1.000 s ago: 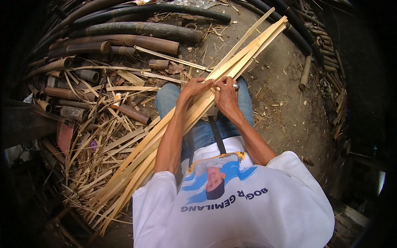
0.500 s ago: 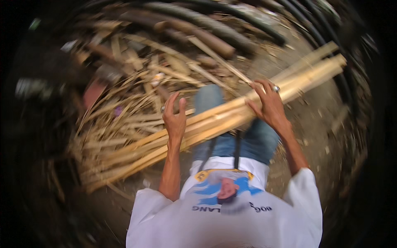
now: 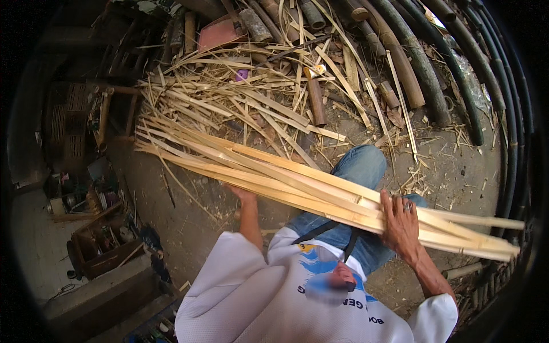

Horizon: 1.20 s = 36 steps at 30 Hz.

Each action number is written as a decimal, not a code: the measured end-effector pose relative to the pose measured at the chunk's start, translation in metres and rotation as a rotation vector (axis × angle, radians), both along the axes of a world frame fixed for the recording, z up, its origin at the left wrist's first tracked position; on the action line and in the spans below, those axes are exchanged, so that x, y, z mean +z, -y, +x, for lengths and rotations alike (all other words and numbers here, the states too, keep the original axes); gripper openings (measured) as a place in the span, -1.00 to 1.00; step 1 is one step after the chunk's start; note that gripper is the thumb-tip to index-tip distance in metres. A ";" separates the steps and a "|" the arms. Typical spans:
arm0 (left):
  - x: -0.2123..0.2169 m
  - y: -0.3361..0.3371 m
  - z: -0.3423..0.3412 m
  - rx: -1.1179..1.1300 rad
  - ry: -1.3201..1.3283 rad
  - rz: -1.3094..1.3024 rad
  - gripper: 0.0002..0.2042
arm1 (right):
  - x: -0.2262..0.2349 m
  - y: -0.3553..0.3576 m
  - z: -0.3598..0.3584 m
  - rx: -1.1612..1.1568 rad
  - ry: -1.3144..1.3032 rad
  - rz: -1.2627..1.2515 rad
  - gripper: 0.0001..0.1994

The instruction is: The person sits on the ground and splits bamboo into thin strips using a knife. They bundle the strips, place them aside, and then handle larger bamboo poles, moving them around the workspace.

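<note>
A bundle of long, pale split bamboo strips point(image 3: 297, 186) lies slantwise across my lap, from the pile at upper left to the lower right. My right hand point(image 3: 401, 226) is closed over the strips from above near their right part, with a ring on one finger. My left hand point(image 3: 245, 194) holds the bundle from its near side and underneath; the strips hide most of its fingers. At the right, the strip ends spread apart a little. At the left, the far ends overlap the loose strips on the ground.
Ahead lies a heap of loose bamboo strips and shavings point(image 3: 229, 97). Bamboo poles point(image 3: 420, 63) lie beyond it, and dark poles point(image 3: 512, 143) line the right edge. A short bamboo piece point(image 3: 316, 103) is among the scraps. A wooden box point(image 3: 108, 248) with items stands at left.
The bundle has swung from rising rightward to sloping down rightward. My right hand, before with fingers raised at the strips, now closes over them. My left hand has moved from above to beneath the bundle.
</note>
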<state>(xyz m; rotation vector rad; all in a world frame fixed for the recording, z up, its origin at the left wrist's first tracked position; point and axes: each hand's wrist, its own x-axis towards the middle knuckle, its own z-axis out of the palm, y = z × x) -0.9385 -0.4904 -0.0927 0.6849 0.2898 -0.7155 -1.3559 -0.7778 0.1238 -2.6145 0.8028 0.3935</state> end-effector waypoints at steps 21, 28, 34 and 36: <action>0.437 0.085 -0.190 0.020 -0.347 -0.576 -0.58 | 0.476 -0.034 -0.184 0.021 -0.194 -0.042 0.07; 0.516 0.098 -0.272 0.116 -0.417 -0.638 -0.57 | 0.392 0.020 -0.328 0.032 -0.138 -0.111 0.03; 0.549 0.084 -0.314 0.029 -0.189 -0.801 -0.56 | 0.459 -0.027 -0.320 0.048 0.006 -0.164 0.09; 0.583 0.078 -0.340 0.161 -0.371 -0.634 -0.59 | 0.457 -0.007 -0.339 0.100 0.061 -0.120 0.10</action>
